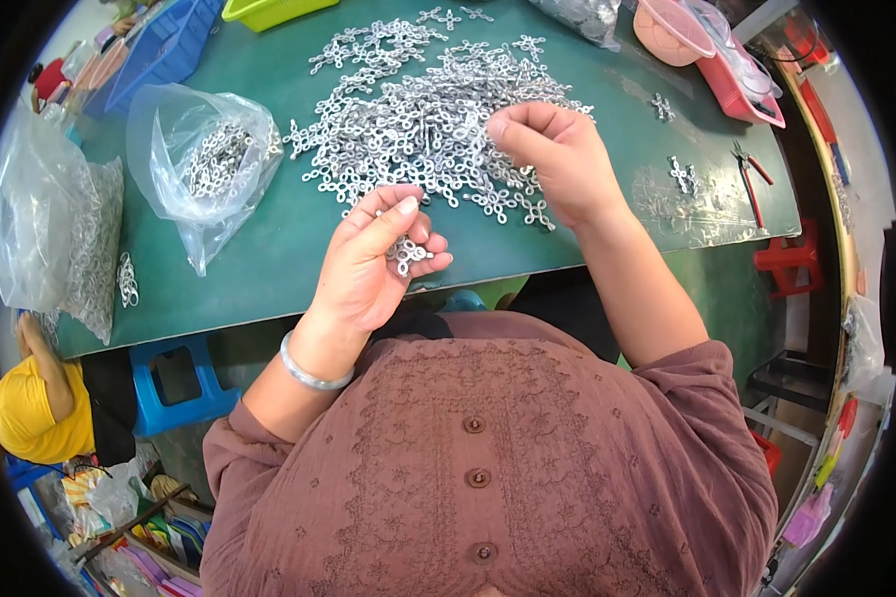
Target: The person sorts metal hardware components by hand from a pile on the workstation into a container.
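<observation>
A wide heap of small silvery metal cross-shaped pieces with ringed ends (408, 129) lies on the green table. In front of the heap, my left hand (363, 249) is palm up, with its fingers curled round a few metal cross pieces (406, 256). My right hand (560, 164) is over the right side of the heap. Its thumb and forefinger are pinched together, and I cannot make out what, if anything, is between them. To the left stands an open clear plastic bag (244, 194) with more of the pieces inside.
Full clear bags (92, 239) stand at the table's left end. Red-handled pliers (751, 184) and a few loose pieces (683, 176) lie at the right. Blue (159, 55), green (269, 10) and pink baskets (742, 85) line the far side. A person in yellow (40, 408) is at the left.
</observation>
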Tool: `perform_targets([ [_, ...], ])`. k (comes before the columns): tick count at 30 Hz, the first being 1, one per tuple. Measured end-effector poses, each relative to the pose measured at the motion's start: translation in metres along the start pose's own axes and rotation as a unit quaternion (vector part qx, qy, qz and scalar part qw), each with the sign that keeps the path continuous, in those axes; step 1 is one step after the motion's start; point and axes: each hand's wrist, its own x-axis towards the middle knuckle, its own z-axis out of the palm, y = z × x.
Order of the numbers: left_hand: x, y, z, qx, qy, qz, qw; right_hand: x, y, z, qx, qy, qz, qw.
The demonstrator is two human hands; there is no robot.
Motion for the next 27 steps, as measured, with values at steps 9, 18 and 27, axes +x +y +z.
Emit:
perform_targets([
  [9,0.001,-0.004,0.013,0.064,0.006,-0.034,0.997,-0.028,0.009,0.016,0.130,-0.052,0.112,0.984],
  [18,-0.001,-0.006,0.012,0.118,0.026,0.005,0.993,-0.028,0.006,0.009,0.026,-0.078,0.051,0.995],
  [27,-0.004,-0.007,0.009,0.156,0.004,0.013,0.988,-0.025,0.003,0.004,-0.019,-0.104,0.055,0.993],
])
